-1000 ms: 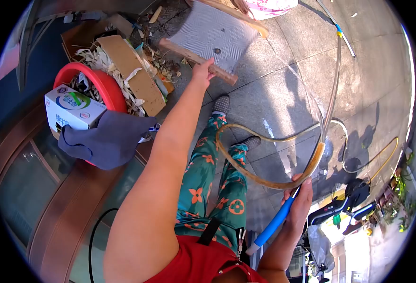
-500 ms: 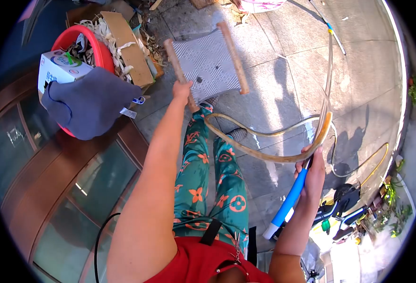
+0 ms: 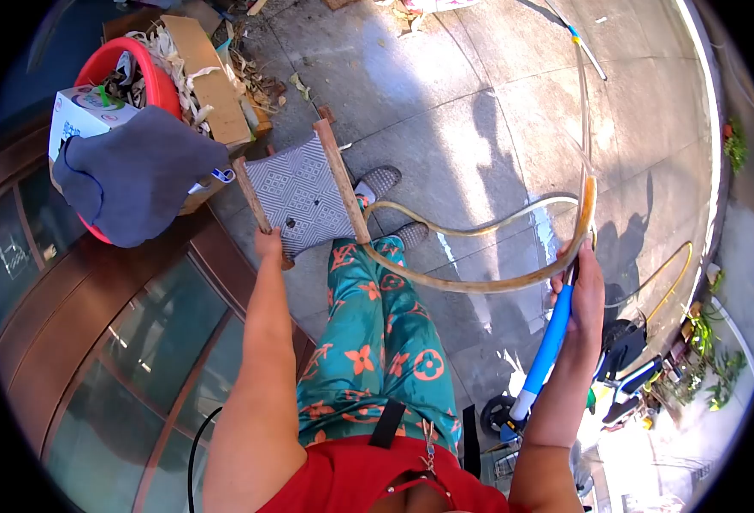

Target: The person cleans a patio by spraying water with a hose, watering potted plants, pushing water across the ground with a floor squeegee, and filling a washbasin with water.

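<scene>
My left hand (image 3: 268, 243) is closed round one wooden bar of a small folding stool (image 3: 302, 192). Its patterned grey fabric seat has two dark spots, and it is tilted above the paving by my feet. In my right hand (image 3: 584, 282) are a yellowish clear hose (image 3: 480, 285) and a pole with a blue grip (image 3: 550, 342), held together. The hose end points up and away, loops under my hand and runs back near my shoes. A thin pale streak shows near its end; I cannot tell whether it is water.
At the left, a red tub (image 3: 161, 81), a white carton (image 3: 86, 120) and a dark cloth (image 3: 142, 175) stand near an open cardboard box (image 3: 210, 81) of dry husks. Glazed door panels (image 3: 129, 368) line that side. Plants (image 3: 723, 380) and a wheeled item (image 3: 625, 355) are at right.
The stool has moved left and toward me, and turned so its seat faces up more. My right hand, with hose and pole, has shifted slightly right. My shoes show more clearly.
</scene>
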{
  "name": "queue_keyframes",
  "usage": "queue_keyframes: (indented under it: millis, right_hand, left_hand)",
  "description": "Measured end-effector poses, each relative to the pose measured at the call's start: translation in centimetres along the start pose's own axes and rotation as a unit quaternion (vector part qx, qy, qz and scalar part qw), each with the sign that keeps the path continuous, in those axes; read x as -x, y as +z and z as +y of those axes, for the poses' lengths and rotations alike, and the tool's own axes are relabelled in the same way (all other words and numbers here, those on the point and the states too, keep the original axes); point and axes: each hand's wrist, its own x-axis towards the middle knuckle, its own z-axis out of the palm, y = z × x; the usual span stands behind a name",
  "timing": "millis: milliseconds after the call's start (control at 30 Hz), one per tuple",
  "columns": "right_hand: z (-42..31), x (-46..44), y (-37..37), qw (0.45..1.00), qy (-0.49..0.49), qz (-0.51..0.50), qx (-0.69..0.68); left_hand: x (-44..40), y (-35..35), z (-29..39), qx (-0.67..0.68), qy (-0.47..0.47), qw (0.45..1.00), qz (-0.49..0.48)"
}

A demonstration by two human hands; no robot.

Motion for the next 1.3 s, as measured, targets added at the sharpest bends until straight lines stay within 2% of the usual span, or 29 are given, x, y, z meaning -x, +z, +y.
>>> queue_keyframes:
  millis: [33,133,200,233,267,300,333,400,467,500,567,667,767,867,900,1000,1033,1067,1100,1133,1167,1200,1300]
  right_hand:
    - [0.0,-0.1,-0.1,1.0,0.001,-0.007,0.006]
    - [0.0,-0.4,0.6,0.999,-0.015,-0.001,-0.032]
    - [-0.9,-0.3,1.1,0.997,-0.021,-0.006,-0.071]
    - [-1.5,-0.2,1.4,0.996,-0.022,-0.016,-0.085]
    - [-2.0,-0.2,1.7,0.995,-0.022,-0.027,-0.098]
    - [-2.5,-0.2,1.9,0.993,-0.023,-0.037,-0.112]
    - [-3.0,-0.3,2.1,0.994,-0.028,-0.022,-0.106]
    - [-3.4,-0.3,1.2,0.994,-0.032,-0.006,-0.103]
    - [-3.9,-0.4,-0.5,0.993,-0.042,0.023,-0.112]
    - [-3.8,-0.5,-2.4,0.991,-0.057,-0.005,-0.118]
    - [-4.7,0.1,-5.1,0.993,-0.074,-0.003,-0.095]
    - [-6.3,0.0,-8.8,0.981,-0.1,0.005,-0.165]
    - [-9.4,-0.4,-12.9,0.982,-0.098,-0.034,-0.16]
    - [-11.6,-2.8,-16.7,0.992,-0.079,-0.012,-0.1]
    - [-12.1,-3.7,-18.0,0.994,-0.07,-0.008,-0.087]
    - [-13.7,-5.0,-21.2,0.999,-0.023,-0.034,-0.015]
    - [-14.3,-5.3,-20.8,1.0,-0.017,-0.01,0.009]
    - [-14.7,-5.3,-19.7,0.999,-0.009,0.013,0.031]
    - [-14.9,-5.4,-18.7,0.998,0.004,0.035,0.054]
    - [-15.0,-5.8,-17.9,0.997,0.015,0.041,0.065]
    - [-15.2,-6.5,-17.1,0.996,0.026,0.045,0.075]
    - [-15.1,-7.3,-16.6,0.995,0.036,0.05,0.083]
    - [-13.9,-10.8,-16.3,0.998,0.043,0.039,-0.004]
  left_hand:
    - [1.6,-1.0,1.1,-0.072,0.0,0.997,0.02]
    - [6.2,-0.3,4.6,-0.171,0.232,0.942,0.174]
    - [10.2,1.4,7.9,-0.103,0.444,0.886,0.088]
    - [14.2,1.0,11.0,0.013,0.474,0.878,-0.063]
    - [19.3,-1.3,15.6,0.131,0.421,0.846,-0.3]
    - [21.3,0.1,15.7,0.127,0.55,0.747,-0.351]
    - [24.7,-0.2,17.6,0.105,0.599,0.705,-0.365]
    - [30.2,-0.8,20.2,0.116,0.626,0.648,-0.419]
    - [33.7,-1.2,22.0,0.115,0.602,0.677,-0.408]
    - [35.1,-0.9,22.8,0.114,0.588,0.692,-0.402]
    - [36.4,1.5,24.4,0.115,0.606,0.686,-0.385]
    - [39.5,4.5,28.5,0.181,0.628,0.661,-0.37]
    - [43.2,6.3,32.7,0.126,0.598,0.641,-0.465]
    - [43.8,8.7,36.6,0.069,0.537,0.61,-0.578]
    - [43.1,8.0,38.6,0.056,0.513,0.622,-0.589]
    - [37.1,12.9,42.5,0.073,0.418,0.704,-0.57]
    - [33.5,14.1,43.6,0.108,0.418,0.726,-0.535]
    - [29.7,15.9,43.9,0.122,0.374,0.777,-0.491]
    - [25.8,16.0,45.6,0.04,0.439,0.808,-0.392]
    - [21.5,17.4,46.4,-0.003,0.392,0.846,-0.361]
    - [16.9,18.8,47.0,-0.034,0.431,0.853,-0.293]
    - [13.2,19.7,47.8,-0.016,0.403,0.873,-0.272]
    - [3.6,21.0,51.2,-0.003,0.308,0.927,-0.216]
